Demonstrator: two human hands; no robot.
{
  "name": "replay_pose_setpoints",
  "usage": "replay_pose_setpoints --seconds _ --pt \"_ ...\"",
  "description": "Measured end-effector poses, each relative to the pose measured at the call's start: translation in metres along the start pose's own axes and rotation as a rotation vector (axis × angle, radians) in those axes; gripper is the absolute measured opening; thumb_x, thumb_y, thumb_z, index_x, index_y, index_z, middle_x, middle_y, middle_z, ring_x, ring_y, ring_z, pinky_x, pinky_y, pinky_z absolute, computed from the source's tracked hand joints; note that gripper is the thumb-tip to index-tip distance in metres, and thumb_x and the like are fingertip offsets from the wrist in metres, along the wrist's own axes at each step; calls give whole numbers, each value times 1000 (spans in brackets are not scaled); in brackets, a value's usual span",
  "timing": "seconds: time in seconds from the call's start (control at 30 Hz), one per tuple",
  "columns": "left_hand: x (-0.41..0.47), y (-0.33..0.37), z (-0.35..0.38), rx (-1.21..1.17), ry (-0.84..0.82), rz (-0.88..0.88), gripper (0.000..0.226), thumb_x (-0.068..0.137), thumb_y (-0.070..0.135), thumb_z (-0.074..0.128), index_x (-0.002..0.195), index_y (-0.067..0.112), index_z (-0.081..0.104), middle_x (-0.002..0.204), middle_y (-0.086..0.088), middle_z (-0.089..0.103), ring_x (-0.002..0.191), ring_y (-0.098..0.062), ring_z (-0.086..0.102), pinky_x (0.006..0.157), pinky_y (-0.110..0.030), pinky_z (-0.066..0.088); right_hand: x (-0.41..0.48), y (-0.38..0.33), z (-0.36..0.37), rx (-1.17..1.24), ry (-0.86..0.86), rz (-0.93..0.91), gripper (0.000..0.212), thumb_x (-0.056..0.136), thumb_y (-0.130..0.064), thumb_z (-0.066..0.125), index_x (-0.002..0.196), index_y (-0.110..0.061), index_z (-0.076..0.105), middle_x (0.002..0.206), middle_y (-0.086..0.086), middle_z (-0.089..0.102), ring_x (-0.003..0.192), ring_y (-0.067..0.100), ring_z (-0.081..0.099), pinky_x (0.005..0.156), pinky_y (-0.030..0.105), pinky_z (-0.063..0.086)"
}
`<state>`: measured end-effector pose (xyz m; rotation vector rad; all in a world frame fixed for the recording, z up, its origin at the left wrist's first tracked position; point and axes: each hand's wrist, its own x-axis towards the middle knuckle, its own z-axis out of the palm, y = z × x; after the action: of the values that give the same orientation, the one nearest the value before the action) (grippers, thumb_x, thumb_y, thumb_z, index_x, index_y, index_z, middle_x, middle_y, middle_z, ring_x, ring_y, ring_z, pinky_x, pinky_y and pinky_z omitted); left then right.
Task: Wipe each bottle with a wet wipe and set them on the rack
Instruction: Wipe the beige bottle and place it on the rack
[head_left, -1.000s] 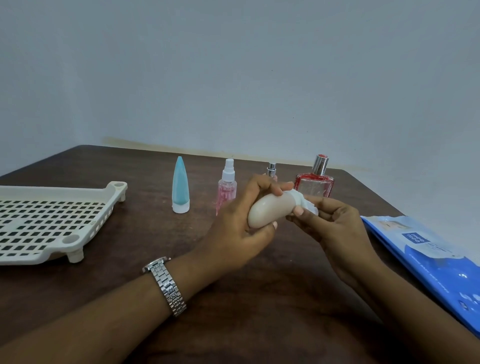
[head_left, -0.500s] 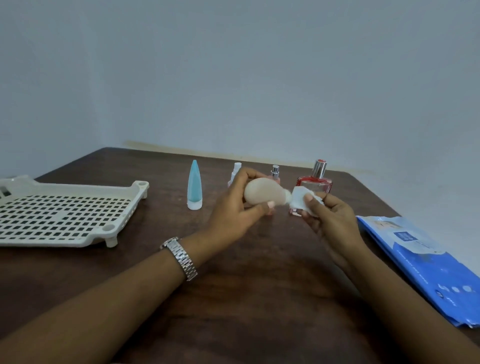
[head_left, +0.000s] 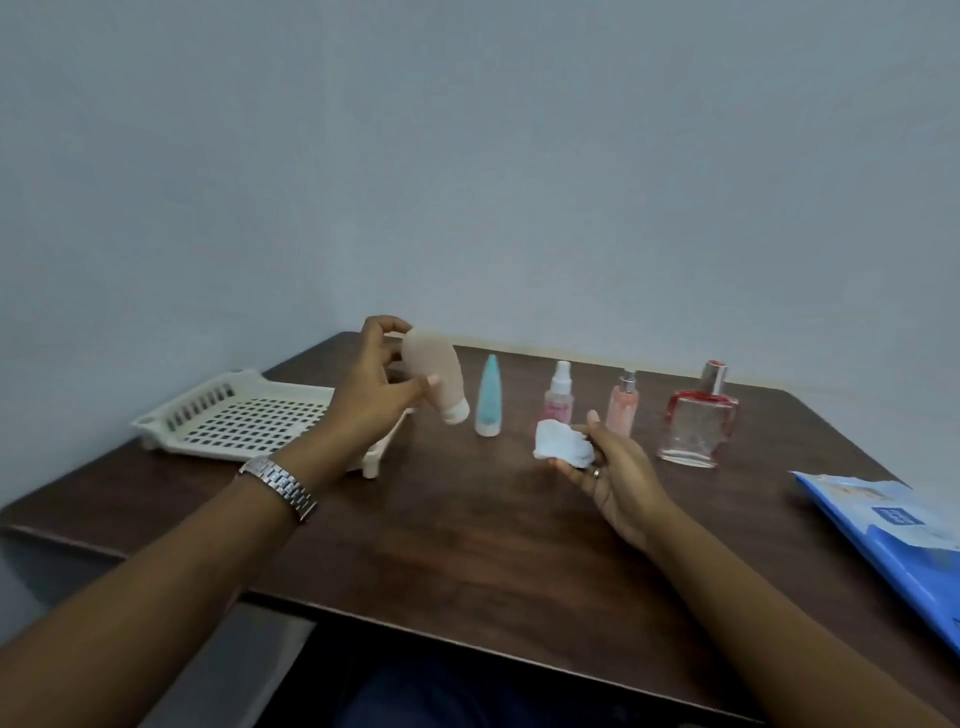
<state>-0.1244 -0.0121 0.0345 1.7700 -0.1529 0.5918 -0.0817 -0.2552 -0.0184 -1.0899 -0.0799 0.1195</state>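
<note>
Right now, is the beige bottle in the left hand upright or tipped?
Tipped: the beige bottle slants in the left hand, its white cap lowest.

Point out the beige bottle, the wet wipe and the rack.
beige bottle (head_left: 434, 371), head view, middle of its body.
wet wipe (head_left: 563, 448), head view, centre of the crumpled wad.
rack (head_left: 249, 421), head view, bare grid floor.
</note>
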Motion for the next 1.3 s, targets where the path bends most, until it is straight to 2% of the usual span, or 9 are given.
replay_pose_setpoints --seconds 0.1,0.27,0.4,0.5,0.63,0.73,0.87,1.07,1.3 --pt "1 3 -49 158 95 22 44 83 0 68 110 23 44 108 1 60 90 -16 61 76 -36 56 9 19 33 -25 -40 -1 29 97 -19 48 111 5 56 105 18 63 74 20 69 55 24 57" --pt "2 -19 -121 326 209 -105 40 82 2 69 109 22 47 114 -4 60 94 -23 61 79 -38 55 23 42 76 -113 1 -47 20 95 -19 52 98 -1 58 107 15 59 86 20 63 57 20 57" --pt "2 -43 -153 454 290 -179 42 77 9 75 108 21 49 105 -1 61 94 -20 59 76 -32 51 33 55 102 -143 81 -85 17 94 -18 55 100 -2 58 115 13 55 92 19 61 72 27 59" --pt "5 -53 -164 529 337 -163 45 75 13 77 110 22 49 99 1 60 90 -19 59 73 -28 48 43 64 117 -162 136 -90 13 93 -18 56 83 -11 60 115 12 57 95 20 62 74 27 59" --pt "7 -65 -176 640 357 -161 51 75 18 78 112 27 44 104 -1 62 84 -21 64 76 -32 53 54 72 126 -221 175 -120 15 94 -19 56 86 -7 60 104 6 56 95 16 59 77 26 56" --pt "7 -72 -184 691 382 -184 52 73 19 79 112 27 45 109 -2 65 87 -22 64 78 -34 54 60 74 128 -230 181 -141 14 94 -18 56 81 -13 58 98 1 57 90 14 58 82 30 53" --pt "6 -79 -193 728 403 -203 48 73 16 77 110 26 47 109 -3 67 87 -22 64 74 -30 50 66 77 125 -214 162 -130 14 93 -17 56 80 -16 59 111 7 56 102 17 57 79 29 50" --pt "11 -81 -199 744 376 -217 44 73 12 76 108 24 52 109 -4 66 87 -23 63 73 -27 46 66 78 125 -260 147 -145 13 93 -17 55 98 -6 60 95 -2 54 90 14 58 85 33 51" --pt "6 -86 -197 782 388 -169 46 73 12 74 109 24 48 111 -5 64 87 -23 63 75 -32 51 63 80 127 -285 143 -163 15 94 -17 55 102 -6 59 94 -3 54 93 16 58 88 36 52"
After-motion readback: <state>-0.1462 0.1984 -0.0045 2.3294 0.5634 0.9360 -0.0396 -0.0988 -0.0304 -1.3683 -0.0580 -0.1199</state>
